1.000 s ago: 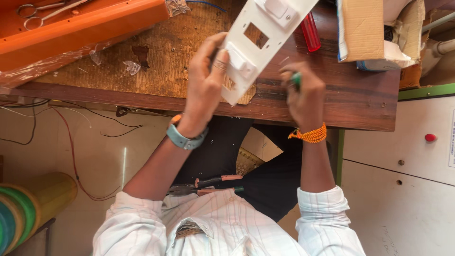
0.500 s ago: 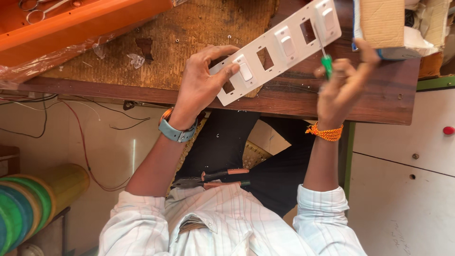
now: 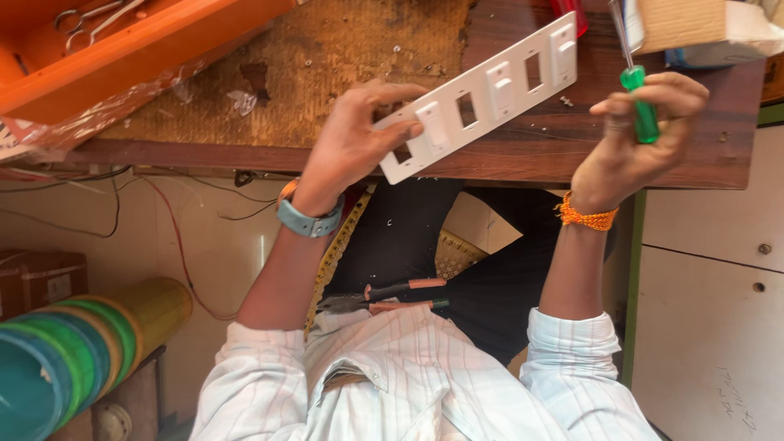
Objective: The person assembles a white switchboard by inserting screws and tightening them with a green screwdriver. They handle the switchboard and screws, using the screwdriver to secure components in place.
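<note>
Head view: left hand [image 3: 347, 147] pinches the white switch plate [image 3: 482, 94] by one end, right hand [image 3: 633, 139] grips a green screwdriver [image 3: 637, 110]. Held so, the plate could tilt and slip

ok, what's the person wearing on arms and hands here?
Bare hands, no gloves. The left hand has a teal watch on an orange-edged band at the wrist; the right hand has an orange thread bracelet. Both arms wear white, finely striped shirt sleeves, rolled up near the elbows, forearms bare.

The person's left hand [image 3: 351, 139] is raised with fingers curled in a pinching grip; the right hand [image 3: 633, 139] is closed in a loose fist, both forearms extended forward.
</note>
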